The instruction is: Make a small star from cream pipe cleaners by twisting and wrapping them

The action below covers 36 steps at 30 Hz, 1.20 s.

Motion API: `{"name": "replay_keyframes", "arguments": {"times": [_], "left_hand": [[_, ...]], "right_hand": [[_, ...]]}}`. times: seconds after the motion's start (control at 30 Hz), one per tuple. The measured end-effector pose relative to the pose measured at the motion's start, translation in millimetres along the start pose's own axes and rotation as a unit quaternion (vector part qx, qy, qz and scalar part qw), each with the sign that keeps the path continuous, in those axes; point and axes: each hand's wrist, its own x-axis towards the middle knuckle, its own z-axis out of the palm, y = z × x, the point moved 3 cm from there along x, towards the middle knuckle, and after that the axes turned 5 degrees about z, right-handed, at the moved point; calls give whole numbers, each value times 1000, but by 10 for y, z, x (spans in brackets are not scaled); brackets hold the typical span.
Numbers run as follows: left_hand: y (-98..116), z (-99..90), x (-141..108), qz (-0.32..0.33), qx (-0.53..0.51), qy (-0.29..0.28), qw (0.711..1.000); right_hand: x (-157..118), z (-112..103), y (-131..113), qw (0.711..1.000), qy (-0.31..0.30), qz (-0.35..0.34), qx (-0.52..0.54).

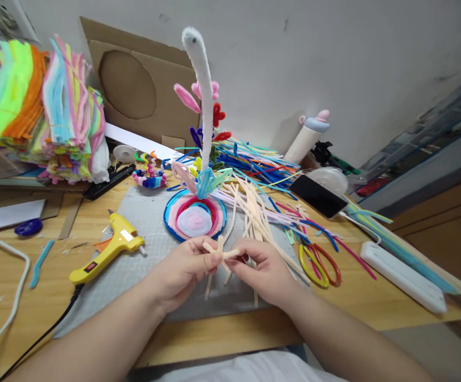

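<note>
On the grey mat — tools at its edges — both left hand and right hand pinched cream pipe cleaners.

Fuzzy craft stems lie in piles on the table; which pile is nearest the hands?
The peach pile, just beyond the right hand; the mostly blue pile lies farther back.

1 black phone, 1 white power strip

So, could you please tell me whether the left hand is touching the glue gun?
Apart; the head view shows a strip of grey mat between the left hand and the yellow glue gun.
</note>
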Motion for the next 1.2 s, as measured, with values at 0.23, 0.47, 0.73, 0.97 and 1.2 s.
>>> {"name": "replay_keyframes", "arguments": {"times": [0.23,0.47,0.73,0.97,1.2], "left_hand": [[21,10,9,22,10,45,999],[48,54,-28,-42,27,-13,999],[68,49,-42,-29,38,-45,998],[-15,10,-36,-74,-44,-16,996],[-48,5,-17,-77,-127,49,988]], "right_hand": [[-86,-11,-49,993,54,-67,-80],[-52,-75,-58,999,-21,-26,-8],[-54,-65,-25,993,-76,28,87],[-59,-24,-80,997,-38,-56,-32],[-76,33,5,992,68,-81,-72]]}}
